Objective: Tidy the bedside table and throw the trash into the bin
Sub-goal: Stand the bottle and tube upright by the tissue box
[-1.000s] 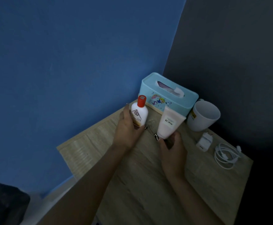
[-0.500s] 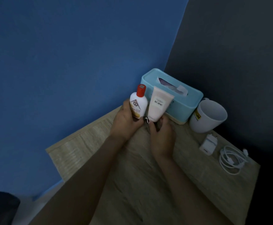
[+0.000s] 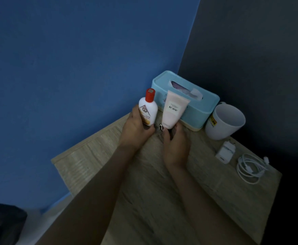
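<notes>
My left hand [image 3: 135, 128] grips a small white bottle with a red cap [image 3: 148, 107], held upright at the back of the wooden bedside table [image 3: 144, 191]. Right beside it, my right hand [image 3: 175, 144] holds a pale pink tube marked "tease" [image 3: 173, 110] by its lower end, standing upright. Both stand just in front of a light blue tissue box [image 3: 201, 106] in the corner. No bin is in view.
A white mug [image 3: 224, 121] stands right of the tissue box. A white charger plug [image 3: 225, 152] and a coiled white cable [image 3: 250, 167] lie near the table's right edge. Blue wall on the left, dark wall on the right. A dark shape [image 3: 1, 223] sits at bottom left.
Both hands moved back toward the tissue box, and the pink tube swung from a right lean to upright next to the bottle.
</notes>
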Action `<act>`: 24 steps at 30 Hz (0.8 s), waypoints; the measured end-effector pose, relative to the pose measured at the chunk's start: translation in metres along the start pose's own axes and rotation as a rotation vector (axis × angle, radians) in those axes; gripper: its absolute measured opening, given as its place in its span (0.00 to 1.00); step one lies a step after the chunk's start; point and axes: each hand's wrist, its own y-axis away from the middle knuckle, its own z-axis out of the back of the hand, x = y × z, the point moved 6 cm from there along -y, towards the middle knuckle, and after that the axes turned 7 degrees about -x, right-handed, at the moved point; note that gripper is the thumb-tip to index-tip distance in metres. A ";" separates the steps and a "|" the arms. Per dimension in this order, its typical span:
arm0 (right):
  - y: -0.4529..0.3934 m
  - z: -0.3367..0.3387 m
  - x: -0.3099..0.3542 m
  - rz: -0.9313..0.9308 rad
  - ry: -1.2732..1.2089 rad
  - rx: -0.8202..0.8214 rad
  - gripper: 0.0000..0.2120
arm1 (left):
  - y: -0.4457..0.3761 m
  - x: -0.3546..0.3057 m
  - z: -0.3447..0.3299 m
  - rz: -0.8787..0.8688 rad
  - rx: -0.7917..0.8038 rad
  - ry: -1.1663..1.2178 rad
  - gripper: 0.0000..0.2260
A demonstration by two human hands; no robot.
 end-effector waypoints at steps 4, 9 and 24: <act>-0.001 -0.001 -0.002 -0.002 0.012 -0.001 0.19 | 0.000 -0.002 0.000 -0.016 0.001 -0.005 0.33; -0.001 -0.001 -0.005 0.010 0.035 -0.005 0.15 | 0.001 0.001 -0.001 0.005 0.027 0.001 0.34; 0.028 0.035 0.012 -0.334 -0.051 -0.018 0.26 | 0.030 -0.011 0.032 0.131 0.310 0.086 0.43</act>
